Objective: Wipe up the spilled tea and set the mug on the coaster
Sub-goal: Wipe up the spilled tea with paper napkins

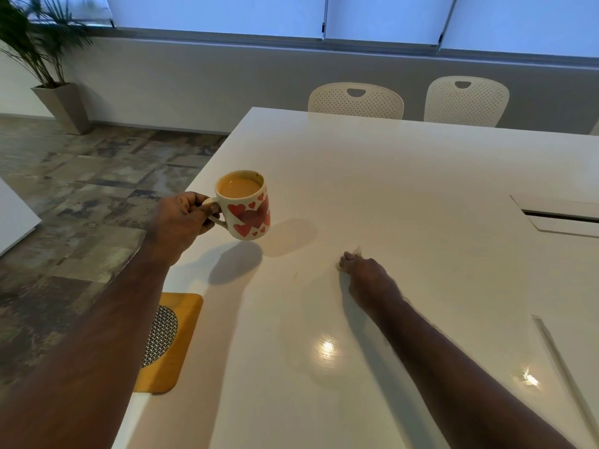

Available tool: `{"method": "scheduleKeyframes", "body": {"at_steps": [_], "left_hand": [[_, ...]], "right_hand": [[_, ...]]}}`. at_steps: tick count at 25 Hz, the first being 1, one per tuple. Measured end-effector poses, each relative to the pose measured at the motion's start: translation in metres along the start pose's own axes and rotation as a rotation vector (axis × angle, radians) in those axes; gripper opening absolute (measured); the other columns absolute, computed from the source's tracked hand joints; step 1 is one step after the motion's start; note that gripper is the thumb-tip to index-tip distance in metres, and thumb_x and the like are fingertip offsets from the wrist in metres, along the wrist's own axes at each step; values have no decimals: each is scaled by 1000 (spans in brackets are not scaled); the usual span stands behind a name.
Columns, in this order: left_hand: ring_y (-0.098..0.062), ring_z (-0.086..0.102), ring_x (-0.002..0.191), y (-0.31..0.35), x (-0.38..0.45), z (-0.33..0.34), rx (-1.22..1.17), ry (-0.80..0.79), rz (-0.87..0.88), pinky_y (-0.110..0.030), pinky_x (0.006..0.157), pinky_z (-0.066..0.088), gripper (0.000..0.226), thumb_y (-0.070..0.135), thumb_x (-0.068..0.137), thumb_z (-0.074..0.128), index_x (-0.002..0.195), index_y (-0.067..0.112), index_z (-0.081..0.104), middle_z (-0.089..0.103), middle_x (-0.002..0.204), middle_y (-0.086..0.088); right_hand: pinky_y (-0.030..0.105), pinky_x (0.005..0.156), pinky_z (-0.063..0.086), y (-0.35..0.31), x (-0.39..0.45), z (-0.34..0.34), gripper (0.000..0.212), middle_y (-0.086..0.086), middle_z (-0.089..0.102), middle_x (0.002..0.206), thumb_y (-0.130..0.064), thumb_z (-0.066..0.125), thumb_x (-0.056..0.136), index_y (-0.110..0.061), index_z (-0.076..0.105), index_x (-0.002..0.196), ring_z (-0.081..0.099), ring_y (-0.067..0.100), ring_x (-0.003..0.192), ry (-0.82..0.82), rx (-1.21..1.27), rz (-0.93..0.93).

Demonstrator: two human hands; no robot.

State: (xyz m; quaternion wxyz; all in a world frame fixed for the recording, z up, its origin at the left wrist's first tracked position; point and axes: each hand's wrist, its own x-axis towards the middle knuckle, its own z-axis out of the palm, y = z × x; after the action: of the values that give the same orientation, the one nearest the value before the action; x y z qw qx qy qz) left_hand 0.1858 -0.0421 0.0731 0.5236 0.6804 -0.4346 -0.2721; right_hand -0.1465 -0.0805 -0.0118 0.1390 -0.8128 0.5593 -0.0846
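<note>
From where I'm standing, the left hand has its fingers clamped on the handle of the heart-print mug, holding it up off the worktop, presumably so the nearly full tea stays clear of the wiping. The right hand is bunched tight over a pale tissue, pressed flat on the worktop where a faint wet smear shows just beside it. The wooden coaster sits empty at the near-left edge, partly hidden under the left arm, so I'd guess the mug goes there once the wiping's done.
</note>
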Motion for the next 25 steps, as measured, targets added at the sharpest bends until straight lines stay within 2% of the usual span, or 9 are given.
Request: {"method": "scheduleKeyframes", "body": {"at_steps": [7,10,12,13,15,16,18,21,25], "left_hand": [[-18,72,82,-1,-5,2,2,-14,29,-20,66,58,7,20,90,65,88,16,71,73,86,-9],[-17,72,82,-2,-6,1,13,-16,36,-21,67,59,8,21,90,65,89,15,71,73,86,-8],[-17,72,81,-1,-7,-1,7,-27,43,-20,66,58,8,20,90,64,88,16,71,73,85,-8],[-16,72,81,1,-8,-2,-3,-32,44,-20,66,58,8,20,90,64,88,16,70,73,85,-8],[-16,73,81,4,-8,-2,-16,-35,34,-20,67,58,8,20,90,64,87,16,70,74,85,-8],[-16,73,80,7,-8,-1,-16,-34,28,-20,66,58,8,20,90,64,86,17,70,74,84,-8],[-16,73,79,12,-10,1,-22,-44,30,-18,64,57,9,20,90,64,84,18,70,74,81,-5],[-16,73,80,18,-13,3,-37,-83,56,-20,65,57,10,21,90,64,85,17,71,75,80,-3],[-16,73,82,27,-18,4,-11,-116,96,-26,71,59,10,23,90,63,87,18,71,75,82,-3]], "right_hand": [[33,113,32,-102,-7,36,61,-11,47,149,9,48,88,-27,57,136,43,11,138,-218,185,-341],[25,107,43,-101,-37,31,56,-10,60,136,6,50,89,-29,61,131,57,2,120,-426,332,-439],[18,83,53,-83,-45,10,42,-6,69,123,-8,56,94,-32,63,127,62,-3,91,-558,544,-365],[23,77,55,-73,-43,1,37,-1,72,118,-12,58,95,-30,64,127,63,3,85,-543,679,-284],[37,88,56,-56,-28,-10,34,4,72,118,-9,56,97,-19,64,128,67,18,101,-338,1012,-57],[37,93,54,-52,-18,-10,34,5,71,120,-4,54,97,-12,63,129,65,23,111,-232,1200,61],[30,85,56,-54,2,-5,35,11,69,121,4,48,97,-1,60,130,65,25,108,-114,1518,258],[27,74,58,-73,21,5,36,17,69,114,10,41,97,7,57,129,69,24,91,-110,1833,385],[35,87,58,-102,35,9,34,19,68,113,10,41,97,5,57,127,65,31,102,-113,2098,440]]}}
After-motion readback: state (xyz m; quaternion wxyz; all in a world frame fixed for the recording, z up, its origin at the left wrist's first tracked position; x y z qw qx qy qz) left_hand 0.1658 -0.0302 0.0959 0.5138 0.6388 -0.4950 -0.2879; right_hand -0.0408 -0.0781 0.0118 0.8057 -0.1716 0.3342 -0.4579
